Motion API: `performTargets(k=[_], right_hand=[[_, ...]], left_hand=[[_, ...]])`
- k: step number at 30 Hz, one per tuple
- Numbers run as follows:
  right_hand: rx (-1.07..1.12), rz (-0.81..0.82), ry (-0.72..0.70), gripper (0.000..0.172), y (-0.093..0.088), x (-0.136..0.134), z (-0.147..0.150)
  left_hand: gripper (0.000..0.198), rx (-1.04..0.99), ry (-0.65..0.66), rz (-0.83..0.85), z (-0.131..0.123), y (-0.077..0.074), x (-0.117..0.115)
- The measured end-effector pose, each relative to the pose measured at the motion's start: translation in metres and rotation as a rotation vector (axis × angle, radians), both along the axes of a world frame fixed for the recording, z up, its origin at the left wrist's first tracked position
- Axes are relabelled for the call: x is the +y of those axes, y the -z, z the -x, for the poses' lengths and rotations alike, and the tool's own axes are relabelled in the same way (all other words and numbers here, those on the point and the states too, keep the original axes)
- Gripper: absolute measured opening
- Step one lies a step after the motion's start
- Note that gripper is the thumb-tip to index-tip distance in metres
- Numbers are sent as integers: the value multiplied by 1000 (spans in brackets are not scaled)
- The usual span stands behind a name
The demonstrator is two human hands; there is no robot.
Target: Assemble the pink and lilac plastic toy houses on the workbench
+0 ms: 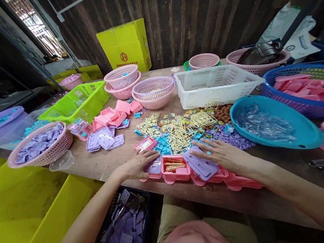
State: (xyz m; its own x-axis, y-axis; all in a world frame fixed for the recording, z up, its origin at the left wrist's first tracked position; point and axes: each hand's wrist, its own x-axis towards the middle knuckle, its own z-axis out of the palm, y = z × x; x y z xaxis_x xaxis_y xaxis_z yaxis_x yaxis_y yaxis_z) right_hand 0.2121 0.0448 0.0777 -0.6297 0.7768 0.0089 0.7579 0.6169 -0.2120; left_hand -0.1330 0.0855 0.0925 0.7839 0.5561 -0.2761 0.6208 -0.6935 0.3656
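My left hand [139,164] lies spread over a purple plastic panel [154,166] that covers a pink box at the left end of a row. My right hand [221,153] has its fingers over another purple panel [202,164], tilted above the row; its thumb is hidden. Between my hands, an uncovered pink box [177,177] contains several thin cream sticks [173,164]. More pink boxes [241,180] continue to the right, partly under my right hand and forearm. Just beyond are cream plastic frames [178,135] and small blue pieces [162,147].
Stacked purple panels [102,138] and pink boxes [110,117] lie left. Purple pieces [231,136] lie beside a blue basin [305,133] of clear packets. A white crate [219,93] and pink baskets [154,99] stand behind. A dark crate [147,217] sits below the table edge.
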Motion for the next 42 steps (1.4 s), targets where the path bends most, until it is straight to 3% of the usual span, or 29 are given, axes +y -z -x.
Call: performTargets(k=[6, 11, 15, 20, 25, 30, 36, 42], right_hand=[[-5, 111, -288, 60, -8, 5, 4], [-110, 201, -376, 80, -15, 13, 2], [-53, 228, -307, 78, -18, 17, 5], [70, 152, -58, 61, -18, 15, 20], [95, 84, 85, 80, -4, -2, 72], [46, 67, 101, 83, 14, -4, 113], [50, 108, 99, 78, 17, 2, 114], [11, 79, 166, 75, 22, -5, 123]], left_hand=[[81, 34, -56, -127, 4, 16, -1], [95, -18, -183, -104, 9, 23, -5], [95, -28, -284, -31, 15, 20, -8], [91, 40, -329, -27, 15, 11, -10], [83, 78, -328, -58, 8, 10, -11], [87, 22, -293, -108, 14, 23, -10], [91, 44, -282, -202, 13, 27, -14], [62, 153, -319, -399, -15, 29, -26]])
